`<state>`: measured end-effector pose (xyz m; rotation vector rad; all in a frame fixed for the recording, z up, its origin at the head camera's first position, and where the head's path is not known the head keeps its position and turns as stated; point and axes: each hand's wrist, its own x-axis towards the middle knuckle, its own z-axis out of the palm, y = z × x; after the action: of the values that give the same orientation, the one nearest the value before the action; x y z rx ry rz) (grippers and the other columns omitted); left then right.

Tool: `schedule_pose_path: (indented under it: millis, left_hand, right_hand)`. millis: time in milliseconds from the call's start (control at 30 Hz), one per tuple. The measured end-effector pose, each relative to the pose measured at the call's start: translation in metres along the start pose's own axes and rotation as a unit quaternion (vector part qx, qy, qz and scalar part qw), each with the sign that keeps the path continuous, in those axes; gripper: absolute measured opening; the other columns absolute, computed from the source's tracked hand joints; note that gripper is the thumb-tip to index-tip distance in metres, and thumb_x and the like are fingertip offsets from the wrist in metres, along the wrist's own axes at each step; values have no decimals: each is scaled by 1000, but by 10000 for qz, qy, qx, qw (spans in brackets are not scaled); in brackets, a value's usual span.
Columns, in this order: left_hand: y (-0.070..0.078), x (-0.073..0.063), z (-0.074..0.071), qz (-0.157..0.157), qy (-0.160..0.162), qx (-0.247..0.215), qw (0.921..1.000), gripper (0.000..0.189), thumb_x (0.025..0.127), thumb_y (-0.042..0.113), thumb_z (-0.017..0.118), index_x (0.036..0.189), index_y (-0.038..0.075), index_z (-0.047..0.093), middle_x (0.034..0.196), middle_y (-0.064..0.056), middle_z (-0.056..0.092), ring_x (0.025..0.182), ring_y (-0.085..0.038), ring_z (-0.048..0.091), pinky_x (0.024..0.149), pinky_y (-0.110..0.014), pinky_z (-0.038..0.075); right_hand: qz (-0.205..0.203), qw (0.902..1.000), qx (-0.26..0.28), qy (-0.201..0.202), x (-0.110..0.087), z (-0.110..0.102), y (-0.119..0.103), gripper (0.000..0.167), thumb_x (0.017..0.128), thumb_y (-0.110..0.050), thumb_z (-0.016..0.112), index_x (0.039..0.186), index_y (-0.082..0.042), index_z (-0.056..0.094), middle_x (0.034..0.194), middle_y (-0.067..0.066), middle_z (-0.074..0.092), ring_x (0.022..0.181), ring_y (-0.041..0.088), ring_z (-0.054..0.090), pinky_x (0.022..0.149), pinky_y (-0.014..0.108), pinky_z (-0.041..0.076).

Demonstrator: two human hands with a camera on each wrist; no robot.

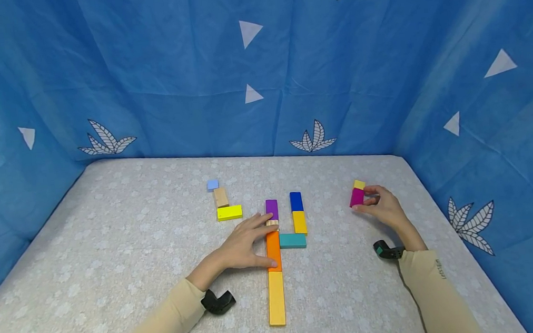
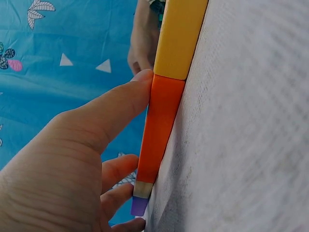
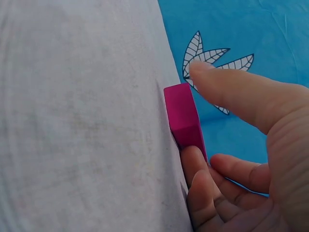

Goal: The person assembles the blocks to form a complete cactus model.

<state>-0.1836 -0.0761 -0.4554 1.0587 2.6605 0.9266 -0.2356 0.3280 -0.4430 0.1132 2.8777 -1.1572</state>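
1. Left grip. The left hand [image 1: 245,245] is spread along the row at mid-table, its thumb at the near end of the orange block [image 1: 274,251] and its fingers by the small plain wood block [image 1: 272,222] and the purple block [image 1: 272,209]. Uneven sideways pressure could skew the row toward the right edge of the table [image 1: 159,250].

2. Right grip. The right hand [image 1: 385,208] is parted around the magenta block [image 1: 357,197], which lies toward the table's far right corner. Its fingers touch the block; in the right wrist view the thumb stands apart from it. Closing from one side only could turn or push the block.

3. Adjacent piece. The small yellow block [image 1: 359,184] appears to abut the magenta block on the far-edge side. A forward push would probably shift both.

4. Row joints. The long amber block [image 1: 276,299], nearest the near edge, meets the orange block end to end. Drawing the thumb back could open or offset this joint.

5. Side branch. The teal block [image 1: 293,241] adjoins the orange block on its right-edge side. Rightward force could displace it and disturb the yellow-orange block [image 1: 299,222] beyond.
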Motion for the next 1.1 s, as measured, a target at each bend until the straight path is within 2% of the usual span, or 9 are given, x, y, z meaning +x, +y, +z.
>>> schedule_pose_path:
  millis: [167,300,433,800,967,1100]
  left_hand:
    - [-1,0,-1,-38,-6,23,10000,80,75,51,78,143,15,52,160,-8,30,149,-38,19,117,-63,19]
    - [-1,0,-2,-58,-4,30,10000,81,75,51,78,143,15,52,160,-8,30,149,-38,19,117,-63,18]
    - [-1,0,-2,-71,0,20,10000,81,75,51,78,143,16,51,161,-7,29,149,-38,19,117,-64,18]
    - [-2,0,-2,-96,-8,6,10000,82,75,51,79,144,16,51,161,-7,29,150,-38,19,117,-63,17]
    - [-1,0,0,-88,-50,15,9999,82,75,53,78,144,17,51,161,-6,29,150,-37,18,117,-63,18]
    - [-1,0,1,-98,-45,28,9999,82,75,54,77,144,17,51,161,-6,29,150,-36,18,117,-63,18]
  right_hand:
    - [-95,9999,24,-69,1,0,-1,80,85,-34,76,143,6,37,125,24,57,101,28,56,79,25,46]
    - [-135,9999,-16,-69,3,2,-1,78,86,-32,74,143,6,38,117,23,59,98,27,54,79,26,45]
    - [-175,9998,-62,28,5,4,-2,73,87,-27,74,142,7,41,110,22,60,95,26,54,80,28,45]
    - [-146,9993,-247,241,4,6,-5,68,86,-25,75,138,8,46,108,23,64,92,26,58,84,38,50]
    - [-142,9991,-179,352,1,5,-10,66,86,-27,75,136,7,48,106,23,65,90,26,59,77,31,49]
    - [-356,9983,-36,451,-2,6,-17,65,87,-29,74,137,4,49,108,23,65,92,28,61,69,25,48]
